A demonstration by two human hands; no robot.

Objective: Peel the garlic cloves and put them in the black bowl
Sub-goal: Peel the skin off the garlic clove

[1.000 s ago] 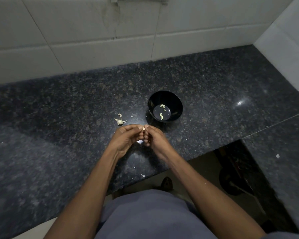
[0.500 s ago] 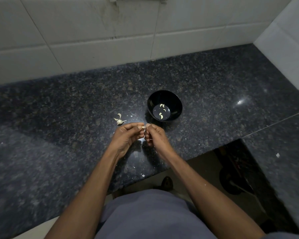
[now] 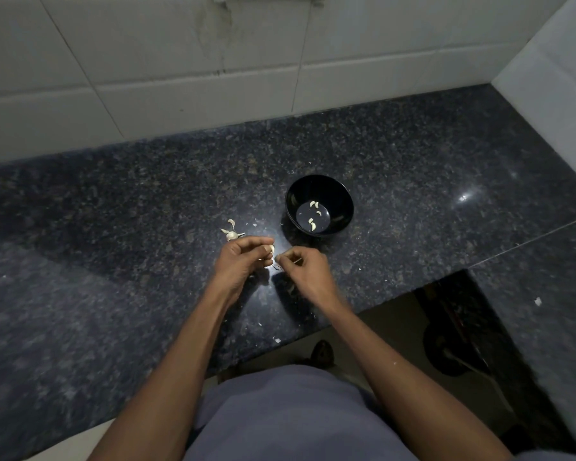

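Both of my hands are up over the dark granite counter (image 3: 113, 261), just on the near side of the black bowl (image 3: 319, 204), which I will use as my marker. My left hand (image 3: 243, 261) has its fingers curled in and pinches a pale garlic clove (image 3: 272, 248) between thumb and fingertips. My right hand (image 3: 305, 269) sits close beside it, a small gap between the two; its fingers are curled too, and thumb and forefinger seem to nip a thin scrap of skin, though that scrap is too small for me to be sure of.

The black bowl stands upright on the counter, just beyond my hands and a little to the right of them. In its bottom lie a few peeled cloves (image 3: 312, 223), pale crescents against the dark inside.

Left of the bowl, and just beyond my left hand, the rest of the garlic bulb (image 3: 230, 233) lies on the counter with loose papery skin curling off it. Tiny white flecks of skin (image 3: 276, 340) are scattered on the stone nearer to me than the bowl, some close to the counter's front edge.

Beyond the bowl, white wall tiles (image 3: 180, 61) rise from the back of the counter. Nearer than the bowl, at the bottom of my view, is my grey shirt (image 3: 290, 417).
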